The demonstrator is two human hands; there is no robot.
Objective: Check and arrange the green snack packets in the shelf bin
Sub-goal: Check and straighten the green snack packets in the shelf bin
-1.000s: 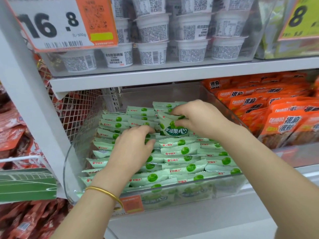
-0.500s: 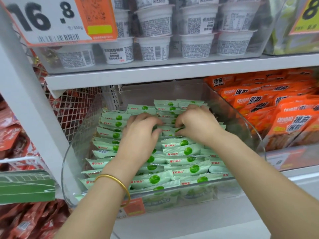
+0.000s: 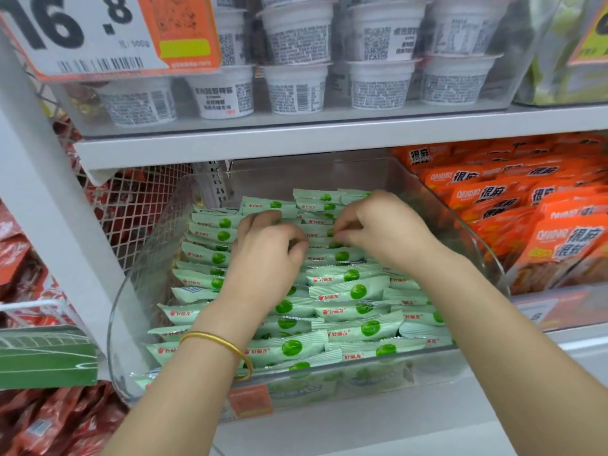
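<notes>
**A:** Where are the green snack packets (image 3: 348, 292)?

**B:** In the clear bin (image 3: 148, 258) on the lower shelf. They lie flat in overlapping rows from the front lip to the back, most with the green dot facing up

**A:** And the hands?

**B:** Both are over the rows toward the back. The left hand (image 3: 266, 261) is knuckles-up, fingers curled down with the tips tucked among the packets, and I cannot tell whether they hold one. The right hand (image 3: 381, 232) is just beside it, thumb and forefinger closed narrowly on the edge of a packet

**A:** Do the hands touch?

**B:** Their fingertips are very close, but I cannot tell if they meet

**A:** Anything on the wrists?

**B:** A gold bangle (image 3: 217, 343) on the left one, above the bin's front lip

**A:** What surrounds the bin?

**B:** Orange packets (image 3: 543, 209) fill the neighbouring bin on the right. White wire mesh (image 3: 138, 205) stands to the left, with red packets (image 3: 49, 422) beyond and below it. On the shelf (image 3: 296, 143) above sit stacked white cups (image 3: 296, 83), and a price tag (image 3: 98, 31) reading 16.8 hangs at the upper left
</notes>
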